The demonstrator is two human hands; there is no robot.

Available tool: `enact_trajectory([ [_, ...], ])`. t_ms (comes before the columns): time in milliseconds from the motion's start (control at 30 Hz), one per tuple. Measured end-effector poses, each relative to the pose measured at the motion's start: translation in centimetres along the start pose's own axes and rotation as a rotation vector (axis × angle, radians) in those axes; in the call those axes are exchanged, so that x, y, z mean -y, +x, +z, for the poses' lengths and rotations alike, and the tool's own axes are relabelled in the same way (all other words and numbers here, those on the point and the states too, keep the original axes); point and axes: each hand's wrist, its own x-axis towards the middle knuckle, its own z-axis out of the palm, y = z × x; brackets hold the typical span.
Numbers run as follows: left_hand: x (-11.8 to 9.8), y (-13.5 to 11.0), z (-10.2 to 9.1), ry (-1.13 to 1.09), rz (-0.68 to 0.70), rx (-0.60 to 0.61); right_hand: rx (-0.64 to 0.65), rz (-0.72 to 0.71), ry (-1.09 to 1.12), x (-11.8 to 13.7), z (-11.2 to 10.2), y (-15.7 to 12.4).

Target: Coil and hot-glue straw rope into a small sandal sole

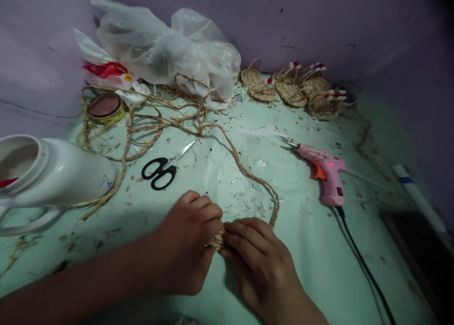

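Note:
Between my two hands is a small woven piece of braided straw rope (217, 240), mostly covered by fingers. My left hand (193, 240) is closed on its left side, fingers curled over it. From the right, my right hand (258, 254) pinches the same piece. A long braided straw rope (241, 164) runs from behind my right hand up to a loose tangle of loops at the back left. Beyond my left hand lie scissors with black handles (163, 171), blades slightly apart. To the right rests a pink glue gun (328, 171) with its red light lit.
A white jug (78, 173) lies on its side at left, near a round tin (104, 107). Plastic bags (170, 46) stand against the wall. Several woven straw pieces with red and white beads (291, 91) sit at the back. A black cord (365, 266) and dark flat object (411, 254) are right.

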Motion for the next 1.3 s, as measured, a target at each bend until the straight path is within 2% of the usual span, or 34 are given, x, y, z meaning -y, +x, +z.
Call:
enact_trajectory([
  [133, 0.1, 0.0, 0.2, -0.035, -0.014, -0.032, 0.053, 0.105, 0.027, -0.1, 0.2, -0.5],
  [233, 0.1, -0.1, 0.2, -0.051, 0.000, -0.048, 0.032, 0.172, 0.025, -0.3, 0.4, -1.1],
  [400, 0.1, 0.0, 0.4, -0.076, 0.038, -0.085, -0.015, 0.194, 0.013, -0.3, 0.9, -1.4],
  [533, 0.1, 0.1, 0.6, -0.087, 0.050, -0.082, -0.020, 0.129, 0.017, -0.1, 0.7, -0.9],
  [733, 0.1, 0.1, 0.4, -0.057, 0.014, -0.031, -0.107, -0.073, -0.222, 0.0, 0.4, -1.6],
  [867, -0.2, 0.2, 0.2, -0.019, -0.029, -0.001, -0.039, -0.163, -0.290, 0.0, 0.7, -2.6],
  [1033, -0.5, 0.2, 0.4, -0.046, -0.050, -0.037, -0.003, -0.177, -0.407, 0.0, 1.0, -3.3],
  [1167, -0.3, 0.0, 0.9, -0.079, -0.007, -0.069, 0.034, -0.175, -0.382, -0.1, 1.3, -3.3],
  [1300, -0.3, -0.2, 1.4, -0.085, 0.026, -0.153, -0.051, -0.151, -0.465, 0.3, 1.8, -3.2],
])
